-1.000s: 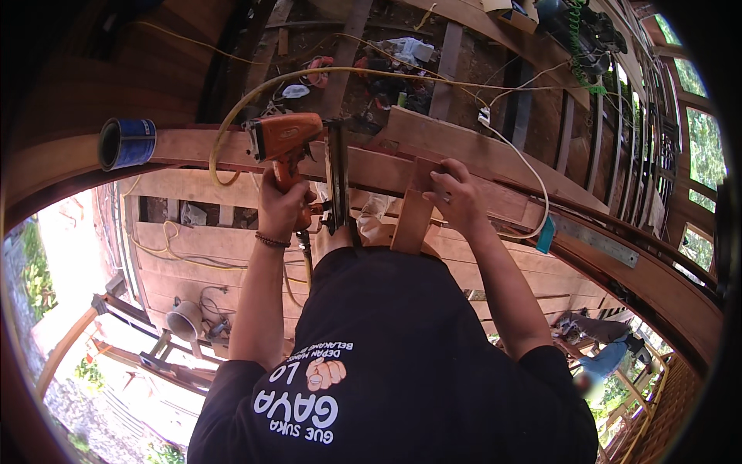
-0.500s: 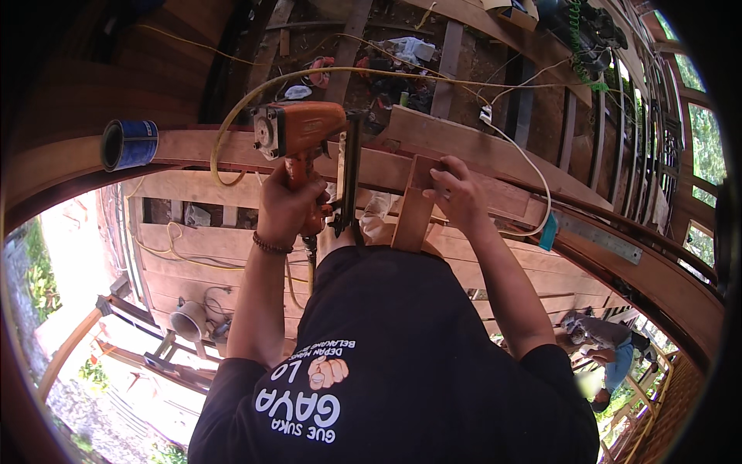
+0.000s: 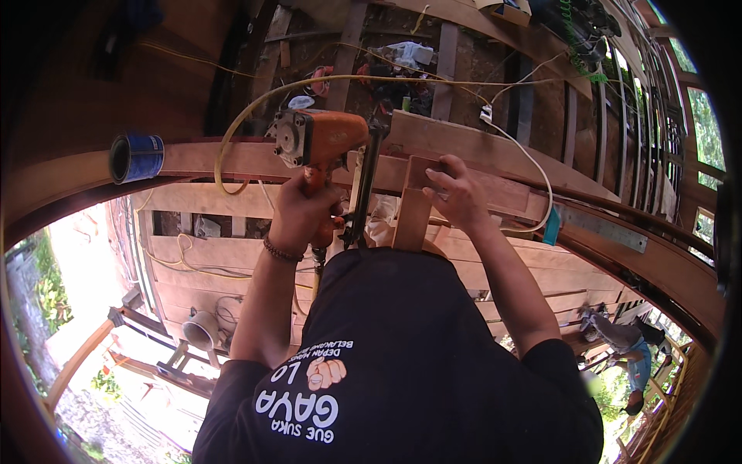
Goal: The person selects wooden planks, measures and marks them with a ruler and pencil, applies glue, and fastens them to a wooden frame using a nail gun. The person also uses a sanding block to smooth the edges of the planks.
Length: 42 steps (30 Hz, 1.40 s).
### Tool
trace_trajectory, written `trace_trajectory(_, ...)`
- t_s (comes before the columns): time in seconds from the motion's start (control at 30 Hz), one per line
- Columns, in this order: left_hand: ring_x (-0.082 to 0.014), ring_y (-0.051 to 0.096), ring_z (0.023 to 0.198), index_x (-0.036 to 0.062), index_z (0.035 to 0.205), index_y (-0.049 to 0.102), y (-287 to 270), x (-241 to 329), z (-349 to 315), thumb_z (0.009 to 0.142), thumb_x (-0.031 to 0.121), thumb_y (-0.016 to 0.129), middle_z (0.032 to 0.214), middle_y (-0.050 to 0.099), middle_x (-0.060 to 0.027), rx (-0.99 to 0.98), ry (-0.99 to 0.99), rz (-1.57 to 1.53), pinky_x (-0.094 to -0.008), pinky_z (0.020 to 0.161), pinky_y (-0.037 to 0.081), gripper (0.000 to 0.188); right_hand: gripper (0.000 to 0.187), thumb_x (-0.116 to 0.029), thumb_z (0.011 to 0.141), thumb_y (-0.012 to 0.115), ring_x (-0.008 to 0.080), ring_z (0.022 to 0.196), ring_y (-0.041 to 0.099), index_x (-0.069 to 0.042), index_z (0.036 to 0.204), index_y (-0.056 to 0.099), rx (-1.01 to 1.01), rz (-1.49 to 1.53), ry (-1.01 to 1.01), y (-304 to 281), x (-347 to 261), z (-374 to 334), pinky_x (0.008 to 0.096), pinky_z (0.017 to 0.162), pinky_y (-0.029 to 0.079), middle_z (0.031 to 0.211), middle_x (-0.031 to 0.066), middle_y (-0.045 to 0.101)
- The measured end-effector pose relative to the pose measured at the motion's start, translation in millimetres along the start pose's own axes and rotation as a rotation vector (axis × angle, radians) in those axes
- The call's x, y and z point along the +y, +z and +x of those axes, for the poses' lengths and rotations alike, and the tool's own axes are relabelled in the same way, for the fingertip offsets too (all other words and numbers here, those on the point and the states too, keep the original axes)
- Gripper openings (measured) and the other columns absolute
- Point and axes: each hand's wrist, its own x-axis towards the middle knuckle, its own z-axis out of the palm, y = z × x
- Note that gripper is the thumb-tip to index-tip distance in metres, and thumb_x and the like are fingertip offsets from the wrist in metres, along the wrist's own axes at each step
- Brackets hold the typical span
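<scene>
Nearest of all was the black shirt (image 3: 394, 340) of the wearer, just below the orange nail gun (image 3: 328, 139). The left hand (image 3: 305, 213), with a beaded bracelet (image 3: 284, 250) at its wrist, was wrapped around the nail gun's handle, fingers closed on it; the tool's head stood above that hand, and its dark magazine (image 3: 362, 193) ran down from the nose toward the shirt. To the right of the nail gun, a wooden block (image 3: 413, 216) reached toward the shirt. The right hand (image 3: 457, 193) was at the block's upper right edge, its fingers half bent and spread; how firmly they held it, I could not tell.

Behind the nail gun passed a long wooden beam (image 3: 205, 158), carrying a blue can (image 3: 143, 157) well to the tool's left and a flat metal strip (image 3: 603, 230) far to its right. Beyond the nail gun, a yellow hose (image 3: 309, 81) arched across. Farther off were a pale bucket (image 3: 202, 331), below and left of the tool, and another person (image 3: 639, 363), far to its lower right.
</scene>
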Motion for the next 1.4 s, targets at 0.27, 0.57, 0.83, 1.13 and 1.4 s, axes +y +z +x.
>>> trace_trajectory(0.27,-0.0069,0.059,0.075,0.0004,0.104,0.063,21.2,4.3,-5.1,0.087,0.008,0.070,0.088,0.066,-0.0016,-0.132,0.112,0.494,-0.0256,0.068,0.050,0.020,0.030,-0.024,0.078,0.078,0.0285,0.084,0.069,-0.017,0.106,0.072,0.006,0.034,0.014,-0.7,2.3,-3.9,0.0412,0.071,0.056,0.123,0.0078,0.054)
trace_trajectory(0.57,-0.0153,0.067,0.089,-0.0023,0.109,0.065,55.0,-3.8,3.6,0.085,0.016,0.070,0.095,0.072,-0.0104,-0.162,0.001,0.636,-0.0307,0.080,0.051,0.031,0.028,-0.024,0.079,0.077,0.0281,0.088,0.068,-0.016,0.105,0.072,-0.015,0.082,0.074,-0.9,2.7,-5.1,0.0406,0.074,0.056,0.121,0.0073,0.055)
trace_trajectory(0.83,-0.0337,0.069,0.090,-0.0009,0.103,0.067,68.2,-9.2,9.7,0.083,0.022,0.069,0.090,0.070,-0.0204,-0.126,0.109,0.901,-0.0374,0.078,0.052,0.030,0.027,-0.023,0.079,0.077,0.0277,0.090,0.068,-0.015,0.104,0.072,0.022,0.105,0.057,2.7,6.0,-7.8,0.0404,0.075,0.056,0.120,0.0076,0.055)
trace_trajectory(1.13,-0.0109,0.063,0.083,-0.0017,0.110,0.065,71.9,-5.4,14.1,0.083,0.016,0.067,0.089,0.071,-0.0096,-0.136,0.138,1.050,-0.0302,0.077,0.050,0.032,0.028,-0.023,0.078,0.078,0.0285,0.090,0.068,-0.013,0.104,0.072,0.030,0.114,0.040,2.5,7.9,-8.9,0.0407,0.075,0.057,0.119,0.0087,0.055)
trace_trajectory(1.4,-0.0324,0.066,0.087,-0.0014,0.102,0.066,74.8,0.1,15.8,0.079,0.017,0.067,0.089,0.069,-0.0203,-0.146,0.156,1.083,-0.0399,0.077,0.051,0.029,0.029,-0.022,0.078,0.078,0.0299,0.092,0.067,-0.011,0.104,0.072,0.027,0.127,0.023,2.2,9.3,-8.6,0.0416,0.075,0.056,0.120,0.0090,0.054)
